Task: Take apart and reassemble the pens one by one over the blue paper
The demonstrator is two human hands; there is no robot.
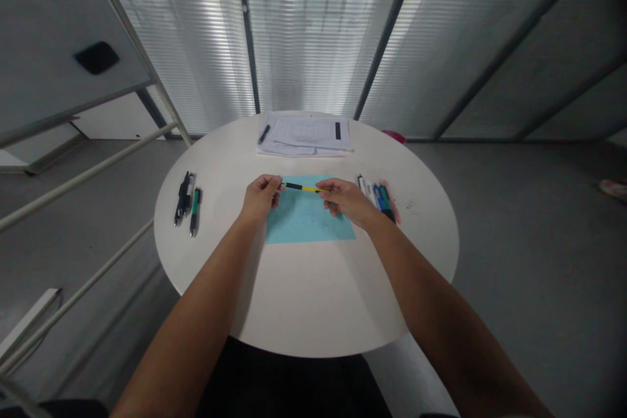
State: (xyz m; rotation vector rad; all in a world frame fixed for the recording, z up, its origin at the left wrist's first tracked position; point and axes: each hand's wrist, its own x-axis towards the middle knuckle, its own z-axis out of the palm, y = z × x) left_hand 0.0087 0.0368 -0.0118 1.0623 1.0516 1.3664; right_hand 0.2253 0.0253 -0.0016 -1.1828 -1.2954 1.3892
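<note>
1. Fingers of the left hand are pinched at the left end of the pen, thumb and forefinger brought close together.
2. Fingers of the right hand grip the pen's right end, thumb on the near side and the others bent; the far tip is partly hidden by them.
3. The pen, yellow with a black part toward the left, lies nearly level between both hands, over the far part of the blue sheet. Whether it touches the sheet cannot be told.
4. The sheet is flat on the round white table, around its middle.
5. On the left of the table are black pens side by side, with a green pen just to their right, apart from them.
6. On the right, just beyond the right wrist, lie a white marker, a blue marker and a green marker, their near ends close to the arm.
7. At the far edge is a stack of papers; a dark pen rests on its left side.
8. Beyond the table stand blinds.
</note>
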